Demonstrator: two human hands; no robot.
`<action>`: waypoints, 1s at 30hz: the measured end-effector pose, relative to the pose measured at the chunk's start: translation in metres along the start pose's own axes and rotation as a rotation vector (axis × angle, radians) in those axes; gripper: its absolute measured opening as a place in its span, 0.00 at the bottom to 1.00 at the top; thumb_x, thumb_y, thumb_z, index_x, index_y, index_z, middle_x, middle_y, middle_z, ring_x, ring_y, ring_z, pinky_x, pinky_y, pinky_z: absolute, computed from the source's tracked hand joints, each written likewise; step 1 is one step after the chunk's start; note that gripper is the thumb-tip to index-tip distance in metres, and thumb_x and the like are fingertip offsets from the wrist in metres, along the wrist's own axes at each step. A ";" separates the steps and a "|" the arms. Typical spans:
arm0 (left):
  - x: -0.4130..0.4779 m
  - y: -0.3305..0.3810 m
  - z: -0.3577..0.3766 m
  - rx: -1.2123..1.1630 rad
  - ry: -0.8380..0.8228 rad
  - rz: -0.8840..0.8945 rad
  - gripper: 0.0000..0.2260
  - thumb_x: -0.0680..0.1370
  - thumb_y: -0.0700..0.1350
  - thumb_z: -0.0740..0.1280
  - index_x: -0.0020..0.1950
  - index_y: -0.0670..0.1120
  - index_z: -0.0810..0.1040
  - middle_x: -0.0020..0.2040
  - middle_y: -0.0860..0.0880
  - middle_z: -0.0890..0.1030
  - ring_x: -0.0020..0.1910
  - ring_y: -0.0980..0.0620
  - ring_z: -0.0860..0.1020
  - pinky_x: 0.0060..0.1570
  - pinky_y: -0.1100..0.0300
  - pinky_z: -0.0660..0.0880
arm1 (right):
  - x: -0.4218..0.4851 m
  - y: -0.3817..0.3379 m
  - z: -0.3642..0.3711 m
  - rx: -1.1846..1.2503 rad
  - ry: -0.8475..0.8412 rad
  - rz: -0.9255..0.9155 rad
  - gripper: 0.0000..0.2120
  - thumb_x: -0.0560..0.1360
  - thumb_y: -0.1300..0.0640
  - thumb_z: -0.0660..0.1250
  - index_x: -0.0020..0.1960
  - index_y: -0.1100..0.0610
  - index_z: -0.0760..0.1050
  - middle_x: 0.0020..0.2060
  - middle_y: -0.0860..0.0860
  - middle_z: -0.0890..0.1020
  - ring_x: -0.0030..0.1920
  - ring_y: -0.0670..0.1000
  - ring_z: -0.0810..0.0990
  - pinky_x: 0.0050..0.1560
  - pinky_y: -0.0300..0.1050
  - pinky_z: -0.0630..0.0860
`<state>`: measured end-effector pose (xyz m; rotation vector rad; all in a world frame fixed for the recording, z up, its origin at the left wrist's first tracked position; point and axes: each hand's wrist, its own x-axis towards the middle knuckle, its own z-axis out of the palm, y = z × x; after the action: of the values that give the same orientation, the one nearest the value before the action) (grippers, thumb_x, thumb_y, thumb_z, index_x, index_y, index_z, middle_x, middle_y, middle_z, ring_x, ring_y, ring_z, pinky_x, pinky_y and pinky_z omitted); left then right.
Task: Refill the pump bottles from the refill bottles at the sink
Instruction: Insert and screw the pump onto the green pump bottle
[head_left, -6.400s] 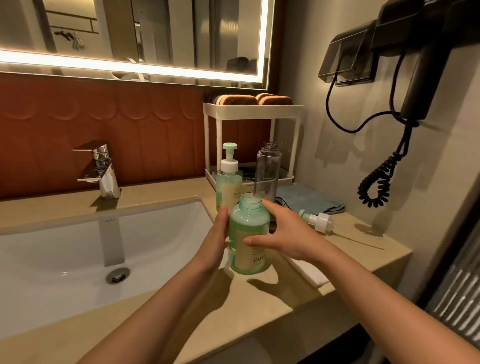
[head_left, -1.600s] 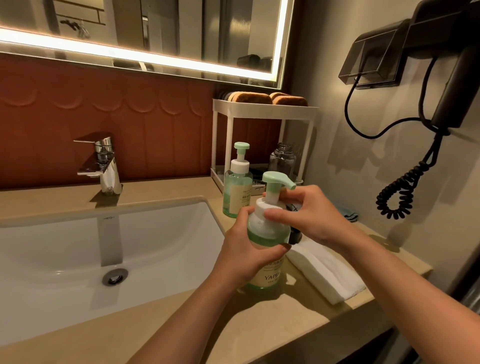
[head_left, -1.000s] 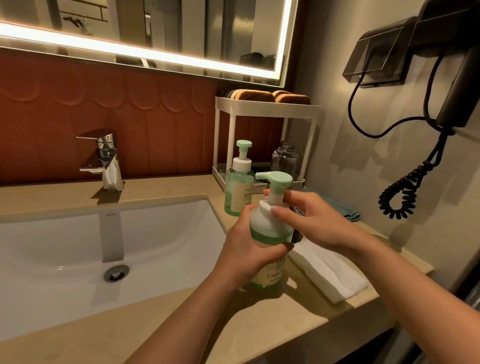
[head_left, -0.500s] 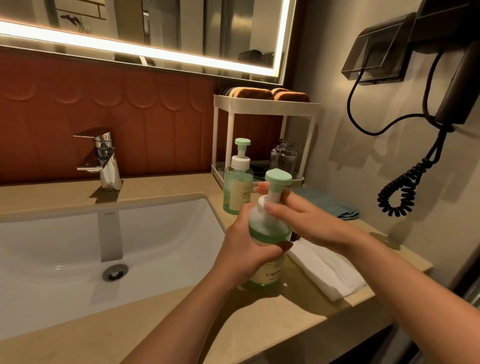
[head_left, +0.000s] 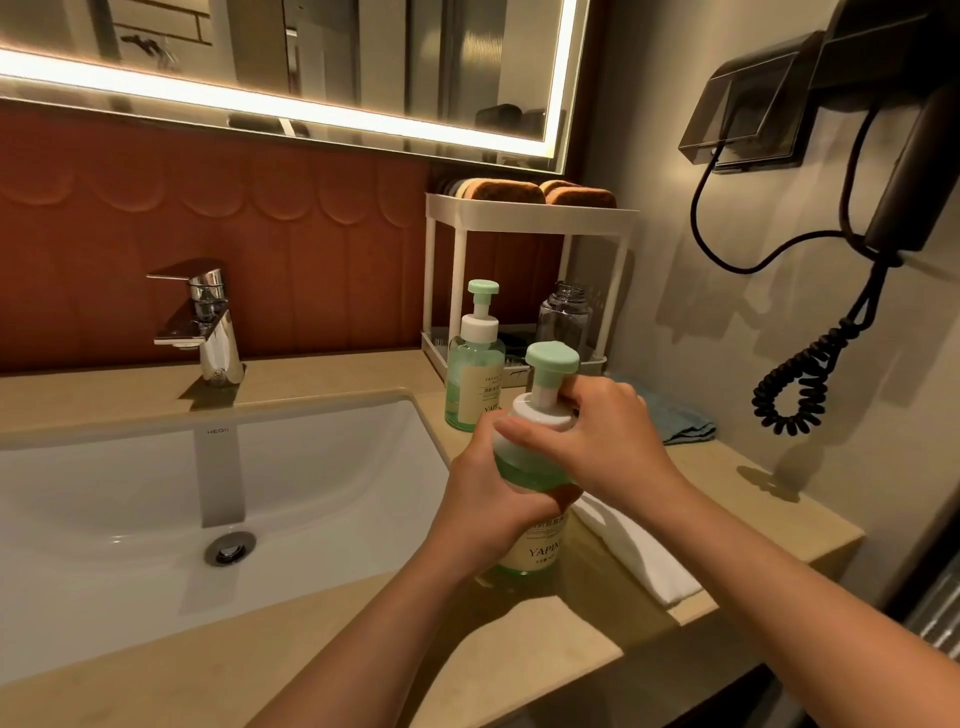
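If I twist too hard, I risk cross-threading the white pump collar (head_left: 537, 415) so it leaks, or skidding the translucent green plastic pump bottle (head_left: 540, 551) across the tan stone bench (head_left: 519, 654). My left hand (head_left: 488, 501) wraps the upright bottle's body just beside the white sink (head_left: 311, 410). My right hand (head_left: 605, 439) grips the collar, fingers curled.

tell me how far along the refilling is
Looks done: the front pump bottle is green nearly to its shoulder, pump head seated. In hand: left hand grips its body, right hand grips the white collar, likely tightening. Left: the rear pump bottle looks only part full; the clear bottle stands uncapped.
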<state>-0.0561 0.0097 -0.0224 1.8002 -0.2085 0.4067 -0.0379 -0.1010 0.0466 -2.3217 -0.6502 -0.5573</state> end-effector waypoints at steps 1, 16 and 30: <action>0.000 0.001 -0.002 -0.014 -0.018 -0.006 0.30 0.67 0.43 0.76 0.60 0.60 0.64 0.54 0.60 0.75 0.55 0.57 0.75 0.50 0.66 0.72 | 0.005 0.001 -0.002 0.043 -0.071 0.022 0.23 0.64 0.38 0.71 0.52 0.52 0.76 0.47 0.46 0.81 0.48 0.47 0.78 0.47 0.44 0.78; 0.006 0.003 -0.015 -0.116 -0.247 -0.044 0.26 0.68 0.33 0.72 0.58 0.57 0.71 0.53 0.53 0.79 0.55 0.54 0.78 0.53 0.62 0.76 | 0.011 0.011 0.009 0.679 -0.300 0.085 0.11 0.67 0.67 0.71 0.35 0.52 0.77 0.39 0.51 0.83 0.50 0.51 0.82 0.57 0.53 0.75; -0.002 0.009 0.008 0.023 0.061 0.011 0.28 0.69 0.44 0.74 0.64 0.57 0.65 0.58 0.55 0.75 0.59 0.56 0.73 0.59 0.57 0.71 | 0.001 -0.009 0.029 0.474 0.148 0.205 0.05 0.68 0.58 0.71 0.41 0.53 0.75 0.35 0.42 0.76 0.38 0.42 0.76 0.38 0.36 0.71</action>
<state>-0.0597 -0.0007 -0.0167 1.8070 -0.1722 0.4731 -0.0359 -0.0748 0.0315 -1.8542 -0.4135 -0.4202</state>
